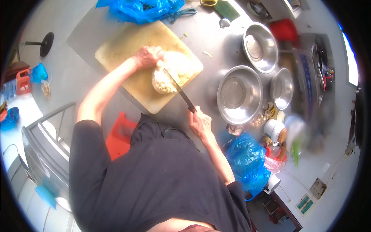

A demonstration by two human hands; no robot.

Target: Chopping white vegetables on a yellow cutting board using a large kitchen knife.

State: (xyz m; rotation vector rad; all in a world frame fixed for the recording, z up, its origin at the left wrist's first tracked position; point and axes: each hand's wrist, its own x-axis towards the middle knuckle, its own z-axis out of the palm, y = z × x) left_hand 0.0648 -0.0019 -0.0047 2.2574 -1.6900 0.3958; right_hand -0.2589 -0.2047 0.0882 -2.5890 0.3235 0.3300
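A pale cauliflower point(163, 81) sits near the middle of a worn yellowish cutting board point(130, 40), partly washed out by glare. My left hand point(148, 56) is closed at its stem end, fingers curled over the top. In my right hand point(200, 122), at the board's near right side, is the dark handle of a kitchen knife point(180, 90). The blade points away and to the left, its tip end against the cauliflower just below my left hand. How deep the edge sits in it I cannot tell.
Three steel bowls point(240, 95) stand right of the board on the metal table point(203, 37). A blue plastic bag point(145, 10) lies beyond the board, another blue bag point(246, 162) near my right forearm. A red plastic stool point(120, 136) is by my left side.
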